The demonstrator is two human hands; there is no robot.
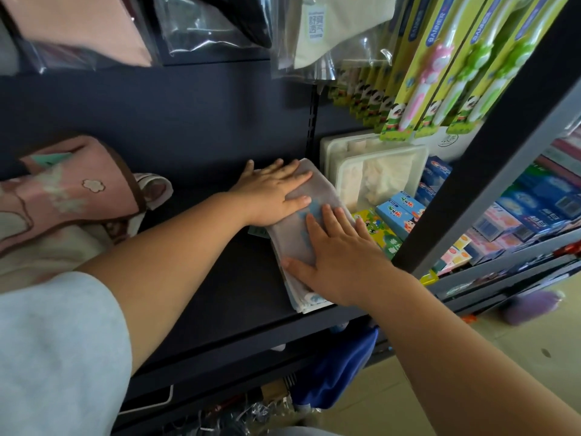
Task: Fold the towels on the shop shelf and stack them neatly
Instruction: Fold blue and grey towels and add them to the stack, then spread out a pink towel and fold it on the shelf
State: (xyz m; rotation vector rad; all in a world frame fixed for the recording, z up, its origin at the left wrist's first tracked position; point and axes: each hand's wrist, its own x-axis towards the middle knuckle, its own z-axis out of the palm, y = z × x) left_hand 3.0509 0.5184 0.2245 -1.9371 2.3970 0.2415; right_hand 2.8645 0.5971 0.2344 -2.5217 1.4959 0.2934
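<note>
A folded pale towel with blue print (pixel 317 199) lies on the dark shelf (pixel 220 262), its long side running from the back wall to the front edge. My left hand (pixel 273 191) presses flat on its far end, fingers straight. My right hand (pixel 333 256) presses flat on its near end, fingers spread. At the left of the shelf a pink towel with a brown border and flower pattern (pixel 69 190) lies loosely heaped over a cream one (pixel 47 250).
A clear lidded plastic box (pixel 377 171) stands right of the folded towel. Small colourful boxes (pixel 399 215) lie beside it. Toothbrush packs (pixel 440 67) and bagged goods (pixel 201 23) hang above. A dark upright post (pixel 490 152) crosses at the right.
</note>
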